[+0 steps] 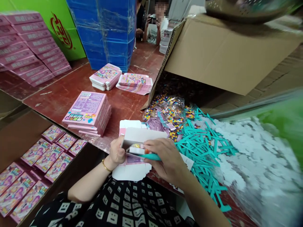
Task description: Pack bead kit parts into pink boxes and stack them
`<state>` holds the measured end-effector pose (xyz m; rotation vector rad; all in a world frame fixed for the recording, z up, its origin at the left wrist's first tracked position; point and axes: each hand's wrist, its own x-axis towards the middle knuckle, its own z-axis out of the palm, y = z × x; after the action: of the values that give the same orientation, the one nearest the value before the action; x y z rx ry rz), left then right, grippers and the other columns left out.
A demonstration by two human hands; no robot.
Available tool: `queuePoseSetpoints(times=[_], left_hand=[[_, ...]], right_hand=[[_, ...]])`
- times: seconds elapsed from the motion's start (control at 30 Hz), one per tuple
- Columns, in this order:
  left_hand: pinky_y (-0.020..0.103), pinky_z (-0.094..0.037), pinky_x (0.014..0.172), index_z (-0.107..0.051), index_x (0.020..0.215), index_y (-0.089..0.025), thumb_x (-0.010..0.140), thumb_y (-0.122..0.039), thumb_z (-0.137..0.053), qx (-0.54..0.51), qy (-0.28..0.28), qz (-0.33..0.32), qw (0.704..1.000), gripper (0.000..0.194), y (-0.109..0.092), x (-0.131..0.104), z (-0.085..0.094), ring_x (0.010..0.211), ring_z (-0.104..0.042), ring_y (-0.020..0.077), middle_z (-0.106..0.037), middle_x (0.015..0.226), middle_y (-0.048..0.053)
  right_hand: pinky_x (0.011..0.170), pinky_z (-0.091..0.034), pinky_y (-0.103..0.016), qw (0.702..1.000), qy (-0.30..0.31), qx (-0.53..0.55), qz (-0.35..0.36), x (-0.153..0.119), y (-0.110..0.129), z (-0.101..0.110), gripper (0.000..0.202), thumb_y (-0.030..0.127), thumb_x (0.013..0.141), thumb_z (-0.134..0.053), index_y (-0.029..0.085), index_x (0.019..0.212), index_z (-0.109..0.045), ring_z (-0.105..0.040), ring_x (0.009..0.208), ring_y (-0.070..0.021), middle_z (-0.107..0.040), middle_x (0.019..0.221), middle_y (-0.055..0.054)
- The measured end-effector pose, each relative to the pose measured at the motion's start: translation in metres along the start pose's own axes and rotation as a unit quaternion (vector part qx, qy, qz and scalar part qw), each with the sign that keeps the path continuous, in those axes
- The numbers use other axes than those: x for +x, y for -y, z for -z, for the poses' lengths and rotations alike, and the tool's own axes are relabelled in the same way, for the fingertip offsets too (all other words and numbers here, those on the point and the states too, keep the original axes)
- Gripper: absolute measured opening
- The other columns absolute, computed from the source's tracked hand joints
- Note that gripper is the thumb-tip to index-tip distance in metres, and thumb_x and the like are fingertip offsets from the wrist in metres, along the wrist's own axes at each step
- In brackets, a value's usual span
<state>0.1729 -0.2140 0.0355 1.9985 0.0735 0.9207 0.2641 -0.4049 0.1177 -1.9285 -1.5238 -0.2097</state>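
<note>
Both hands are engaged at the near edge of the tabletop (127,108): the left hand (116,152) is closed around the left end of an open box (145,134), and the right hand (167,157) curls its fingers over a turquoise piece (151,156) at the box's mouth. Viewing remotely through the head camera, I list the remaining items by size, largest first.

A large cardboard carton (217,56) stands at right. At lower left, a second carton (68,176) contains closed pink boxes (42,151), which I judge finished. A heap of white pieces (246,145) and a pile of turquoise pieces (201,145) lie at right. A short stack of boxes (86,108) sits at left; flattened boxes (134,83) lie beyond, apparently awaiting use.

I assess the open box as partly filled: white and coloured contents (138,150) show inside, while its flaps stand open, so closing remains undone. Its mouth faces up towards my view, the opening's long axis running left to right. I find the turquoise piece lying roughly along that same line, its right end under the fingers.
</note>
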Motion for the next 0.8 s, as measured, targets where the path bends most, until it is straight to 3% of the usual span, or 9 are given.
queuePoseSetpoints(times=[0.13,0.3,0.43,0.53,0.7,0.8], left_hand=[[0.03,-0.04,0.043,-0.064,0.082,-0.018,0.094,-0.068,-0.02,0.001,-0.004,-0.005,1.0,0.068,-0.001,-0.004,0.0,0.047,-0.053,0.0175,-0.058,0.059,0.005],[0.031,-0.048,0.049,-0.066,0.092,-0.018,0.092,-0.071,-0.024,0.004,-0.016,-0.022,1.0,0.068,-0.001,-0.01,-0.001,0.054,-0.061,0.02,-0.065,0.067,0.007],[0.033,-0.051,0.052,-0.067,0.095,-0.018,0.09,-0.073,-0.019,0.01,-0.019,-0.023,0.999,0.074,0.006,-0.018,-0.004,0.056,-0.061,0.0212,-0.066,0.069,0.008],[0.035,-0.051,0.053,-0.068,0.096,-0.018,0.09,-0.073,-0.016,0.025,-0.021,-0.011,0.999,0.075,0.011,-0.024,-0.003,0.058,-0.063,0.0225,-0.066,0.07,0.008],[0.034,-0.052,0.057,-0.069,0.094,-0.02,0.088,-0.076,-0.018,0.046,-0.031,-0.025,0.998,0.076,0.013,-0.028,-0.002,0.062,-0.065,0.0229,-0.066,0.072,0.008],[0.034,-0.052,0.059,-0.066,0.099,-0.02,0.089,-0.075,-0.019,0.045,-0.045,-0.03,0.998,0.072,0.016,-0.029,-0.002,0.065,-0.064,0.0231,-0.065,0.076,0.008]], right_hand=[[0.085,-0.042,-0.036,0.999,-0.025,-0.038,0.003,-0.005,-0.002,-0.003,0.017,0.031,0.1,-0.048,0.021,0.109,-0.059,-0.063,0.092,-0.0204,-0.07,0.1,-0.006],[0.087,-0.04,-0.036,0.996,-0.089,-0.029,0.003,-0.009,0.001,-0.008,0.017,0.029,0.098,-0.054,0.023,0.113,-0.059,-0.063,0.09,-0.0207,-0.07,0.097,-0.004],[0.101,-0.033,-0.041,0.989,-0.033,-0.142,0.006,-0.012,0.004,-0.012,0.041,0.053,0.099,-0.044,0.022,0.12,-0.06,-0.058,0.103,-0.0245,-0.068,0.107,-0.009],[0.107,-0.031,-0.044,0.981,-0.09,-0.168,0.037,-0.018,0.004,-0.013,0.055,0.066,0.094,-0.042,0.026,0.129,-0.056,-0.056,0.108,-0.0271,-0.067,0.112,-0.009],[0.108,-0.032,-0.041,0.973,-0.087,-0.2,0.081,-0.03,0.004,-0.021,0.038,0.058,0.09,-0.059,0.029,0.113,-0.067,-0.054,0.105,-0.0247,-0.069,0.109,-0.005],[0.105,-0.037,-0.045,0.959,-0.185,-0.214,0.03,-0.043,-0.004,-0.036,0.036,0.057,0.085,-0.066,0.035,0.113,-0.068,-0.05,0.112,-0.0286,-0.063,0.114,-0.006]])
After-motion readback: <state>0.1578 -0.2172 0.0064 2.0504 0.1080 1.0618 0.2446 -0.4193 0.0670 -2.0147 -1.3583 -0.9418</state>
